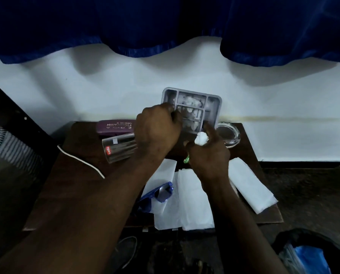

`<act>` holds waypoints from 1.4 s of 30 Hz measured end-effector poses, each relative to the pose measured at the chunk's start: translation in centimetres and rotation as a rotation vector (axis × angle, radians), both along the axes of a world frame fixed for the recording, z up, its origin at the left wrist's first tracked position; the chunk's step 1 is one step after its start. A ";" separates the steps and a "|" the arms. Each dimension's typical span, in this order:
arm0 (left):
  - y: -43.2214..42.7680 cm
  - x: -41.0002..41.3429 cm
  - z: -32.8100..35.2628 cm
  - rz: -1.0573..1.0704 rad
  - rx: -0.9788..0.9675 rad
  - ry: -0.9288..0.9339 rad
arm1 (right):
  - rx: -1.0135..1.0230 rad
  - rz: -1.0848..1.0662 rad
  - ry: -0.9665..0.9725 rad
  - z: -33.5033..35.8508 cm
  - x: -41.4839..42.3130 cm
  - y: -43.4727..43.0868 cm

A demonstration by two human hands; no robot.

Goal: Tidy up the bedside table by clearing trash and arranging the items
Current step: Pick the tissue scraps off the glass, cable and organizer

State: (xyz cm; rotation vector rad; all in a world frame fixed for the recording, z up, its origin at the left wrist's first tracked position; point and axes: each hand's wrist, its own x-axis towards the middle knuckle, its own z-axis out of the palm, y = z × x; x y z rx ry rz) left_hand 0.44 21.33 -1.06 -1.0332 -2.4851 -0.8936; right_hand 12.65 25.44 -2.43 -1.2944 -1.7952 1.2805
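Bedside table (70,186), near to far: white tissues (185,202) and blue sunglasses (161,192) are lying at 6 o'clock, the right hand (208,153) is pinching a crumpled tissue wad (201,138), and the left hand (157,131) is gripping the grey compartment tray (214,107), tilted at 12 o'clock.

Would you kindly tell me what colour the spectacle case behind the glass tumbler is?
The spectacle case is purple with pale lettering, shown best in the head view.
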 end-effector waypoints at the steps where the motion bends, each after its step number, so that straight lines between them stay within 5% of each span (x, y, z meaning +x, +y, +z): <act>1: -0.2 0.2 -0.1 -0.025 0.038 -0.027 | 0.040 -0.026 -0.009 0.2 0.1 0.1; 7: -2.4 1.1 -1.0 -0.206 0.235 -0.239 | 0.142 -0.147 -0.038 0.5 0.9 0.8; 11: -4.4 0.9 -1.5 -0.018 0.514 -0.521 | 0.103 -0.144 -0.014 0.3 1.0 1.2; 15: -4.6 0.5 -0.9 -0.031 0.517 -1.105 | 0.005 -0.137 0.063 0.7 1.1 0.8; 21: -4.5 0.5 -0.1 -0.264 0.360 -1.421 | -0.031 -0.145 0.068 0.8 1.8 1.3; 27: -3.5 0.2 -0.7 -0.178 0.454 -1.507 | 0.048 -0.030 -0.020 0.8 1.8 1.2; 34: -2.8 1.2 -0.4 -0.094 0.559 -1.478 | 0.475 -0.135 -0.011 2.3 1.7 -0.6; 42: -2.1 1.6 -1.1 -0.183 0.523 -1.399 | 0.629 0.269 -0.204 0.8 1.4 0.0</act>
